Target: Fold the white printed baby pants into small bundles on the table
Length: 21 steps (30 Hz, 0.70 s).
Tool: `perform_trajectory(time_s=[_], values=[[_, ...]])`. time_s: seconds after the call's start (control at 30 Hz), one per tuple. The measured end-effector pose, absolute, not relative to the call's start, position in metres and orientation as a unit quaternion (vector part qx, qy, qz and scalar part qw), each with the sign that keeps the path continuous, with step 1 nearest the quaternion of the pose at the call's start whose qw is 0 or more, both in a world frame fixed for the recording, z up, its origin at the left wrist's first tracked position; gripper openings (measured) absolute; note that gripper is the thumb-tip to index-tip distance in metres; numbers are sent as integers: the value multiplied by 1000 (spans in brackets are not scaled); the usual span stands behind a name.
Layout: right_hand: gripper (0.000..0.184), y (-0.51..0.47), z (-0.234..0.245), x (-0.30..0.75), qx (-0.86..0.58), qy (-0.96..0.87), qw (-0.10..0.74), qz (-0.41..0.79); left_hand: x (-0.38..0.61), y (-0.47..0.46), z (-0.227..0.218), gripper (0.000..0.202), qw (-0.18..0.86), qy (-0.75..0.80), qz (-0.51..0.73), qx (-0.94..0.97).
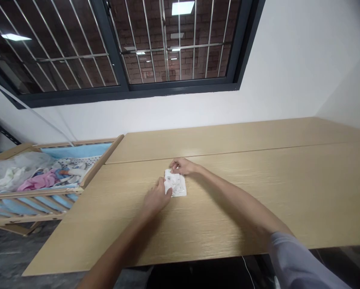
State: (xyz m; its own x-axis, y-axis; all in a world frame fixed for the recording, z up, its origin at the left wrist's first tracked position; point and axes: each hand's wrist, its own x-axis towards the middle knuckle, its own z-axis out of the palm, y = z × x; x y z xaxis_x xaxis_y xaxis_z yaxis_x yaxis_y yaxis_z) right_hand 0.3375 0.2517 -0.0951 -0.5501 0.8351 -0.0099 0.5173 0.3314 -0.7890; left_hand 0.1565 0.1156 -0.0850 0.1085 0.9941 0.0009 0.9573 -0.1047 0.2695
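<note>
A small white folded cloth (176, 185) with a faint print lies on the light wooden table (258, 192). My left hand (157, 197) rests at its near left edge, fingers curled onto the fabric. My right hand (182, 166) reaches over the far edge, fingertips pinching the cloth's top. Both forearms stretch out across the table toward it.
A wooden crib (47, 188) with blue lining stands to the left of the table, filled with several small garments (44, 176) in pink, white and blue. A barred window (122, 44) and white wall lie behind. The table's near edge runs below my arms.
</note>
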Motion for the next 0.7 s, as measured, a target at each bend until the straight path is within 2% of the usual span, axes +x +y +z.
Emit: perform_trajectory(time_s=[0.13, 0.23, 0.43, 0.7], values=[[47, 229, -84, 342, -390, -853, 230, 259, 168, 88, -81, 46, -7, 635, 84, 768], [55, 200, -76, 342, -296, -918, 199, 173, 177, 65, -93, 59, -57, 559, 94, 822], [56, 171, -93, 346, -202, -954, 103, 195, 184, 51, -122, 66, -62, 528, 71, 844], [56, 220, -103, 358, -248, -946, 120, 172, 179, 53, -121, 68, -18, 522, 82, 849]])
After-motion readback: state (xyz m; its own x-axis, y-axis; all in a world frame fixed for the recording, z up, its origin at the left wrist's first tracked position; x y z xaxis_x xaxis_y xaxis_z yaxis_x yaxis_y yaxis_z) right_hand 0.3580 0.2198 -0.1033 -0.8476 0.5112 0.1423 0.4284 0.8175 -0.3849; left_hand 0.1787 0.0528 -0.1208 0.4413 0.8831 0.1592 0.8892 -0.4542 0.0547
